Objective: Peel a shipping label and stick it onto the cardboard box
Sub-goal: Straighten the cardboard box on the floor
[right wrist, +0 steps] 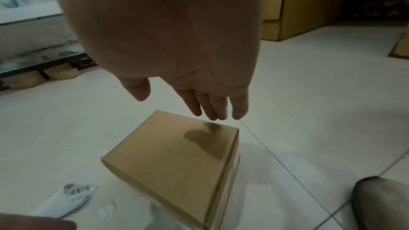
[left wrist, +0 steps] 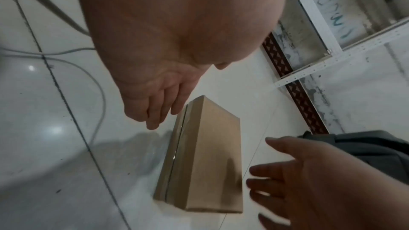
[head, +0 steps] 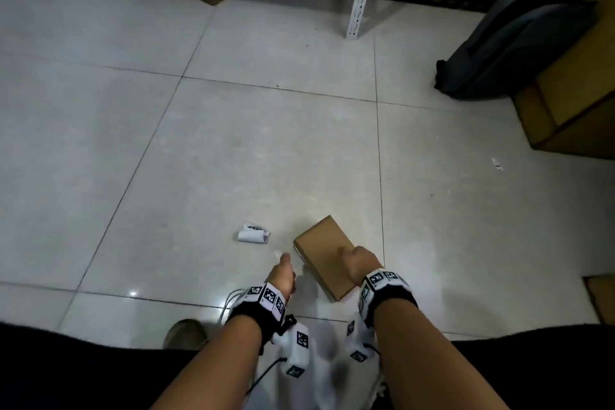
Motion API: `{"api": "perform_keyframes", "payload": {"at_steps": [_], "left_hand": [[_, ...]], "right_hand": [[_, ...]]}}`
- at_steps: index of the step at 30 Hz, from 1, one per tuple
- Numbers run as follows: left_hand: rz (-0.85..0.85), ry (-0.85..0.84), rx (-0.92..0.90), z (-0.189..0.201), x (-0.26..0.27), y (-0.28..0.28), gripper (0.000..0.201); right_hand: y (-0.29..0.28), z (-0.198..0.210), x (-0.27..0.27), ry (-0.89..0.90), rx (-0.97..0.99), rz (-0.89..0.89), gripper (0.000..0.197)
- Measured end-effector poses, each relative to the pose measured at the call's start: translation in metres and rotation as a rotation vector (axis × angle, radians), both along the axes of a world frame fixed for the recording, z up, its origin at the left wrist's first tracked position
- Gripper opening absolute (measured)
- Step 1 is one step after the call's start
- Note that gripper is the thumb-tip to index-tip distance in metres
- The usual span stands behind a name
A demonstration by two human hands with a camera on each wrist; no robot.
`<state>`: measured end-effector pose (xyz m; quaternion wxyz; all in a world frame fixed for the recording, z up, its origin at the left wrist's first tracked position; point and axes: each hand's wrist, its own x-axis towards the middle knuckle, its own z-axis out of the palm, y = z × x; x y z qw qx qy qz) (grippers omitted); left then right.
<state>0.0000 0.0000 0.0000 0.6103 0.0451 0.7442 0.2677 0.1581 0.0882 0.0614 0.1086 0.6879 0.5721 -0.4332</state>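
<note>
Cardboard box (head: 324, 255) lies flat on the tiled floor (head: 233, 143), directly under my right hand (head: 361, 261). Its long axis runs diagonally: the near end is below my right wrist, the far end points ahead and toward my left hand's side. No label on its top face in any view.

Right hand: fingers (right wrist: 210, 107) straight and loosely spread, holding nothing, hovering just over the box's near-right part. In the right wrist view its shadow falls on the top face, so I judge it close above but not touching.

Left hand (head: 283, 273): beside the box's left long edge, apart from it, near the floor. In the left wrist view the fingers (left wrist: 155, 109) hang down relaxed and grip nothing. A small whitish bit shows at its tip in the head view; I can't tell if it's touching it.

Curled shipping label (head: 253, 233) lies on the floor ahead of my left hand, out to the left of the box's far end, apart from the box. Its print is partly visible; it looks rolled, and I can't see whether the backing is on.

My judgement: the label is clearly nearer the left hand, while the right is already over the box. So the left reaches forward for the label and the right steadies the box. The label isn't peeled yet.
</note>
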Motion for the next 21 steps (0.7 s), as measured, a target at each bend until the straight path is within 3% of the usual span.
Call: {"api": "perform_keyframes", "payload": {"at_steps": [3, 7, 9, 11, 13, 15, 19, 21], "left_hand": [[-0.027, -0.032, 0.019, -0.02, 0.005, -0.001, 0.079], [0.032, -0.035, 0.074, -0.025, 0.007, 0.001, 0.051], [-0.037, -0.011, 0.075, -0.054, 0.005, 0.003, 0.044], [-0.043, -0.044, 0.084, -0.077, 0.006, 0.003, 0.054], [-0.046, -0.066, 0.11, -0.053, 0.007, 0.006, 0.065], [-0.086, -0.004, 0.134, -0.022, 0.01, 0.008, 0.057], [-0.072, -0.003, 0.136, -0.024, 0.009, 0.015, 0.045], [-0.122, 0.009, 0.112, -0.024, 0.01, 0.023, 0.051]], "right_hand": [[-0.004, 0.0, 0.012, -0.009, 0.033, -0.022, 0.059], [-0.012, -0.015, 0.03, 0.026, 0.028, -0.148, 0.061], [-0.017, -0.027, 0.036, 0.05, 0.021, -0.211, 0.068], [-0.023, -0.049, 0.04, 0.053, 0.003, -0.218, 0.078], [-0.03, -0.044, 0.031, 0.062, -0.054, -0.167, 0.073], [-0.035, -0.033, 0.024, 0.081, -0.094, -0.134, 0.059], [-0.036, -0.036, 0.025, 0.097, -0.078, -0.144, 0.054], [-0.032, -0.037, 0.025, 0.129, -0.062, -0.193, 0.055]]}}
